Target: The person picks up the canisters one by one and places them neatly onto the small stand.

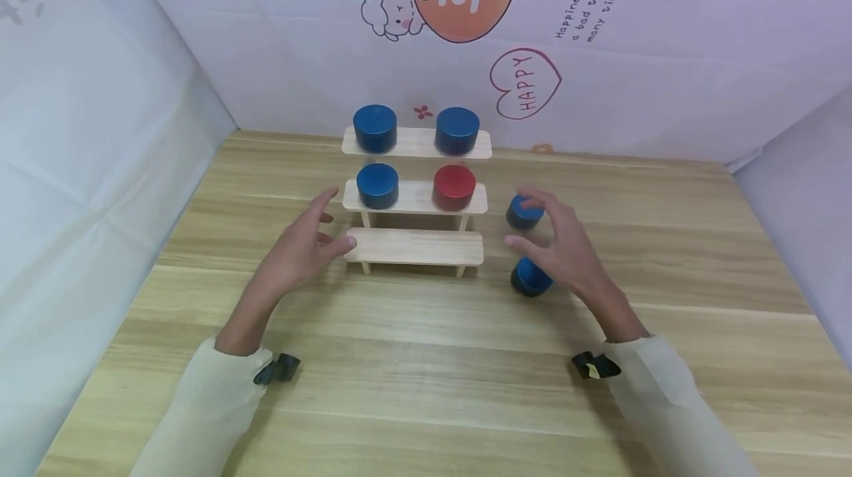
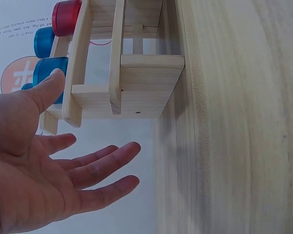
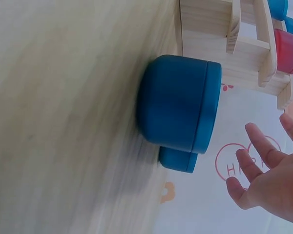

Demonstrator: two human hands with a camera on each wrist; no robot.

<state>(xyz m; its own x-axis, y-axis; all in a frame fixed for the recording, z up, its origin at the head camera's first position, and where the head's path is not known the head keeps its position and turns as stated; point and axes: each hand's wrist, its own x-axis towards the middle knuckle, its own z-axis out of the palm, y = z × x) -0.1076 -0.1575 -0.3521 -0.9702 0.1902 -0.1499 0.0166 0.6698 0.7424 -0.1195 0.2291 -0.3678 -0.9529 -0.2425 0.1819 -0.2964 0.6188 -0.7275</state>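
From my remote seat, the nearest blue tin (image 1: 529, 282) stood upright on the table (image 1: 426, 359), partly hidden by the right hand (image 1: 569, 251); that hand's fingers were apart, holding nothing. The left hand (image 1: 299, 251), fingers apart and unladen, hovered at the end of the lowest step (image 1: 419, 246) — contact I couldn't tell. Just beyond stood the farther loose tin (image 1: 522, 217). I judged a level pinch round a tin's sides best — well clear of the red tin (image 1: 454, 188) on the middle step.
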